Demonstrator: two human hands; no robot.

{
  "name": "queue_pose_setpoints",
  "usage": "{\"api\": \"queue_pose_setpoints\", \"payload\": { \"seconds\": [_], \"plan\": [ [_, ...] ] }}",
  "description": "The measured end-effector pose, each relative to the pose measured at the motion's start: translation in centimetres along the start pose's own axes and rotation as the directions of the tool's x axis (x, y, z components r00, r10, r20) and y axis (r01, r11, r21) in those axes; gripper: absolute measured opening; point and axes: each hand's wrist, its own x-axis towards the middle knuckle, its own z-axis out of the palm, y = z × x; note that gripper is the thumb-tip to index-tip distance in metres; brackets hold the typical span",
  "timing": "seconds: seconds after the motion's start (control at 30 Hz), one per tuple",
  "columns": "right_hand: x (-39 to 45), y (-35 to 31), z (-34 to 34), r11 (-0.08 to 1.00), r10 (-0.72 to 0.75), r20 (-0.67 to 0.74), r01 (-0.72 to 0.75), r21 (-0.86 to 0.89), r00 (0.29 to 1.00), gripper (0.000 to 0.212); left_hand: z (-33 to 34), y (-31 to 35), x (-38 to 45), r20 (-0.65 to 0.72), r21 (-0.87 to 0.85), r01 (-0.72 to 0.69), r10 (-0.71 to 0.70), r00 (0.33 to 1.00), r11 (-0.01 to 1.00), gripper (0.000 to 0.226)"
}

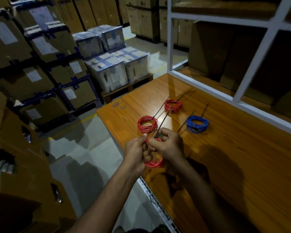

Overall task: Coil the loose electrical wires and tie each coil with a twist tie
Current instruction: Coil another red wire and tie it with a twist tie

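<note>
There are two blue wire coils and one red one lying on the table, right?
Not quite: it's the other way round. The head view shows two red coils and one blue coil lying on the table.

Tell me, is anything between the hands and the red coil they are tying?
Nothing visible is. The left hand and the right hand both grip the red coil directly, above the table edge. A black tie sticks up from between them.
</note>
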Motion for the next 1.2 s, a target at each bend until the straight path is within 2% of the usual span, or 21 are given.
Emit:
{"api": "queue_pose_setpoints", "payload": {
  "seconds": [0.07, 0.13, 0.2, 0.3, 0.43, 0.57, 0.63, 0.8, 0.93, 1.03, 1.1, 1.2],
  "plan": [
    [-0.7, 0.1, -0.3, 0.997, -0.045, -0.115, 0.038, -0.068, 0.992, 0.025, 0.9, -0.4, 0.0, 0.017, -0.027, 0.010, -0.009, 1.000, 1.000, 0.035],
    [-1.2, 0.6, -0.9, 0.999, -0.032, -0.186, 0.028, -0.026, 0.982, 0.022, 1.6, -1.0, 0.2, 0.017, -0.082, 0.030, -0.029, 0.999, 0.996, 0.033],
    [-1.6, 1.4, -1.8, 1.000, 0.024, -0.227, -0.027, -0.012, 0.974, 0.021, 2.0, -1.3, 0.6, 0.034, -0.143, 0.051, -0.047, 0.998, 0.988, 0.037],
    [-1.5, 2.9, -3.9, 0.999, 0.040, -0.247, -0.047, -0.023, 0.968, 0.024, 2.8, -1.7, 1.7, 0.112, -0.124, 0.115, -0.101, 0.988, 0.986, 0.039],
    [-1.3, 4.2, -7.0, 0.971, 0.105, -0.145, -0.069, 0.231, 0.984, 0.019, 4.6, -2.6, 2.2, 0.169, -0.036, 0.130, -0.122, 0.978, 0.991, 0.032],
    [-1.2, 4.3, -9.1, 0.927, 0.189, -0.084, -0.149, 0.345, 0.978, 0.013, 6.2, -3.7, 2.1, 0.213, 0.082, 0.113, -0.128, 0.968, 0.990, 0.028],
    [-0.7, 3.9, -9.8, 0.915, 0.214, -0.032, -0.189, 0.357, 0.976, 0.014, 6.7, -4.0, 1.8, 0.249, 0.100, 0.136, -0.157, 0.956, 0.986, 0.024],
    [0.2, 3.8, -10.6, 0.881, 0.262, 0.097, -0.279, 0.381, 0.960, 0.004, 6.9, -4.2, 1.3, 0.220, 0.097, 0.137, -0.155, 0.963, 0.986, 0.026],
    [0.2, 4.1, -10.4, 0.848, 0.276, 0.128, -0.304, 0.434, 0.953, 0.011, 7.1, -4.3, 0.3, 0.123, 0.022, 0.077, -0.079, 0.989, 0.997, 0.026],
    [-0.4, 4.7, -10.2, 0.851, 0.305, 0.172, -0.349, 0.392, 0.937, 0.013, 6.8, -4.9, 0.0, 0.096, 0.012, 0.062, -0.062, 0.993, 0.998, 0.030],
    [-1.0, 5.0, -10.3, 0.860, 0.308, 0.159, -0.346, 0.375, 0.938, 0.016, 6.1, -5.3, 0.1, 0.112, 0.021, 0.069, -0.071, 0.991, 0.997, 0.031],
    [-1.6, 5.3, -10.8, 0.875, 0.309, 0.064, -0.310, 0.371, 0.949, 0.019, 5.4, -6.1, 0.1, 0.171, 0.026, 0.125, -0.128, 0.977, 0.992, 0.025]
  ]
}}
